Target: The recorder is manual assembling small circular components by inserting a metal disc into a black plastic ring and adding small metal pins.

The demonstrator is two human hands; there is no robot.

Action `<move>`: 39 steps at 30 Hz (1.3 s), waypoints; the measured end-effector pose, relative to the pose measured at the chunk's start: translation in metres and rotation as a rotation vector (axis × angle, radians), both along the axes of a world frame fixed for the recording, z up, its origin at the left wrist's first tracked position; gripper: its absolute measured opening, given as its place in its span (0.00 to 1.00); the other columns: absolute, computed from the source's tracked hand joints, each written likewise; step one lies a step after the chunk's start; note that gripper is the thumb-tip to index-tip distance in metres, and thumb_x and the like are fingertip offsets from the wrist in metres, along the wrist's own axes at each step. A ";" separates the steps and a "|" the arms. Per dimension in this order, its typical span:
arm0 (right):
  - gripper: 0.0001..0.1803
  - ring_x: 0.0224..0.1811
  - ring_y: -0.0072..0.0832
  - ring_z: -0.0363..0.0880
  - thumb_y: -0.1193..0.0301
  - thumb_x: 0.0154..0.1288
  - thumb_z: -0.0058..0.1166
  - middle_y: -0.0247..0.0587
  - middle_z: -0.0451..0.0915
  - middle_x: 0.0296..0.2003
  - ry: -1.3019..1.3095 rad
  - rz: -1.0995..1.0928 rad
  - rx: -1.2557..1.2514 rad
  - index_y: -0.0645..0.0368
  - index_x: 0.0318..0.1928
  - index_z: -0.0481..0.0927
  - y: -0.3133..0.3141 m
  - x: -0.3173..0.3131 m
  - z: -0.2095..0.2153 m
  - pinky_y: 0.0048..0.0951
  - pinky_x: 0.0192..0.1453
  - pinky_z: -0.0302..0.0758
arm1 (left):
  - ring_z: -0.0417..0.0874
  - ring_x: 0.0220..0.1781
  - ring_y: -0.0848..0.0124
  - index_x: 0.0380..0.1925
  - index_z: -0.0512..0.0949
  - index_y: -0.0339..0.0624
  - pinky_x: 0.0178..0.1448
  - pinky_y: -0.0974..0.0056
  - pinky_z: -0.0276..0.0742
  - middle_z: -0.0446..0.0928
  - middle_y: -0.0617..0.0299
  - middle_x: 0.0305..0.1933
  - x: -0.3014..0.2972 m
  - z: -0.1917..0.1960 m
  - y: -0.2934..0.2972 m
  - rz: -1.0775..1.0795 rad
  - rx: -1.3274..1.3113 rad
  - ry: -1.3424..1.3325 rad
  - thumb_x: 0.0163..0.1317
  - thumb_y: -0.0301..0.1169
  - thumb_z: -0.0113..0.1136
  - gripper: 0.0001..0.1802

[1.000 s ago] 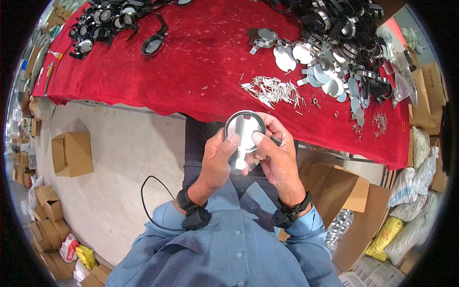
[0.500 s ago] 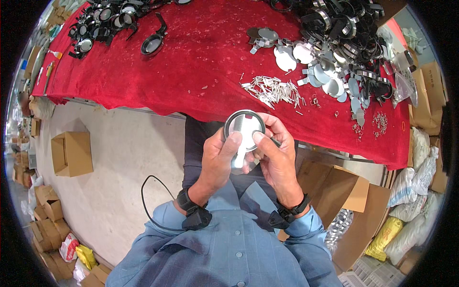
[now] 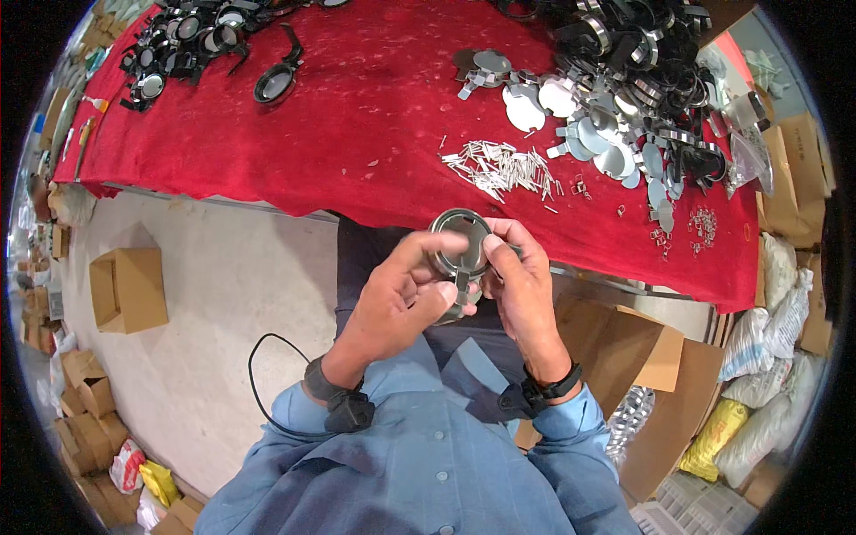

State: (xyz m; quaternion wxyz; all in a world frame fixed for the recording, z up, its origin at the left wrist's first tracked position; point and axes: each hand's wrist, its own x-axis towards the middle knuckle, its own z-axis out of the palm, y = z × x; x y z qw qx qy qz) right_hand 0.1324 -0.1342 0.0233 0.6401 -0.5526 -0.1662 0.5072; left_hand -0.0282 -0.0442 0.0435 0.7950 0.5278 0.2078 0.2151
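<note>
A round black-rimmed lid (image 3: 464, 260) with a grey metal disc inside it is up in front of me, just off the table's near edge. My right hand (image 3: 525, 283) grips its right side, thumb on the rim and the other fingers partly hidden behind. A narrow tab extends from the disc's lower edge. My left hand (image 3: 390, 292) is at the lid's left side with thumb and index finger apart. That index finger, blurred, reaches across the disc, while the thumb is close to the tab. Whether the left hand's lower fingers touch the lid is hidden.
On the red-covered table (image 3: 357, 116) lie white pins (image 3: 504, 169), loose metal discs (image 3: 588, 138) and small wire clips (image 3: 703, 230). Black-rimmed lids (image 3: 187, 40) are heaped far left, more black rings (image 3: 655, 53) far right. Cardboard boxes (image 3: 129, 290) stand on the floor.
My left hand has let go of the lid's left rim; its index finger now extends over the disc. The lid has tilted, its disc turning from bright to dull grey. My right hand keeps its grip.
</note>
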 end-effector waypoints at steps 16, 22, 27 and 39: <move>0.11 0.36 0.43 0.84 0.74 0.64 0.62 0.48 0.85 0.36 -1.506 -0.212 -0.181 0.60 0.47 0.85 0.000 0.145 -0.008 0.39 0.45 0.79 | 0.89 0.43 0.60 0.49 0.73 0.36 0.45 0.55 0.90 0.80 0.51 0.46 0.000 -0.003 0.004 0.046 -0.192 -0.039 0.64 0.22 0.56 0.13; 0.09 0.34 0.42 0.83 0.75 0.64 0.62 0.48 0.84 0.34 -1.478 -0.112 -0.186 0.60 0.44 0.85 0.000 0.149 -0.004 0.39 0.42 0.78 | 0.89 0.42 0.60 0.49 0.73 0.37 0.43 0.55 0.90 0.79 0.53 0.42 -0.001 -0.010 0.007 0.059 -0.207 -0.003 0.65 0.23 0.57 0.13; 0.06 0.27 0.21 0.75 0.75 0.65 0.62 0.35 0.83 0.28 -1.028 -0.259 -0.151 0.62 0.41 0.85 -0.011 0.147 -0.009 0.27 0.35 0.73 | 0.89 0.44 0.59 0.50 0.73 0.37 0.43 0.55 0.90 0.79 0.52 0.45 -0.001 -0.017 0.008 0.050 -0.207 -0.025 0.66 0.25 0.58 0.13; 0.06 0.28 0.21 0.78 0.72 0.63 0.64 0.38 0.84 0.27 -0.935 -0.260 -0.171 0.63 0.36 0.86 -0.026 0.150 -0.002 0.28 0.36 0.74 | 0.90 0.40 0.63 0.49 0.73 0.37 0.46 0.59 0.89 0.83 0.50 0.41 0.000 -0.016 0.007 0.053 -0.271 0.022 0.65 0.21 0.51 0.12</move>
